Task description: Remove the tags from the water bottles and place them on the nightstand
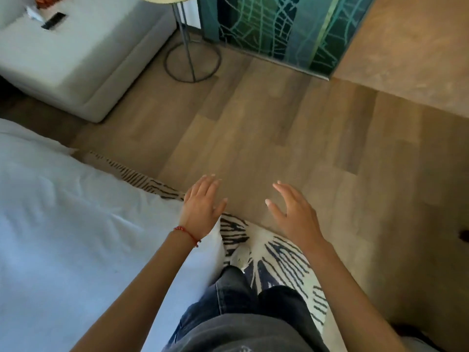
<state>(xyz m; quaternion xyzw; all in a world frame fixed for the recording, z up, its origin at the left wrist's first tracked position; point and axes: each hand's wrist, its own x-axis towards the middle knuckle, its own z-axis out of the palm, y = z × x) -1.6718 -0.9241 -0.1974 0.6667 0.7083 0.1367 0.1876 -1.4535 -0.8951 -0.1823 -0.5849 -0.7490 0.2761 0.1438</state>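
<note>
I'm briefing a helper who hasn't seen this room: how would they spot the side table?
Start at the white upholstered block at upper left. Just right of it, before the teal patterned panel, stands the side table: a thin metal stem on a ring-shaped floor base, unlike its bulky neighbours.

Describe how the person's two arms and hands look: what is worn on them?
Both forearms are bare, with no sleeves in view. The left hand has a thin red beaded string bracelet around its wrist. The right hand and its wrist carry nothing: no ring, watch or glove shows. The fingernails look short and unpainted.
</note>
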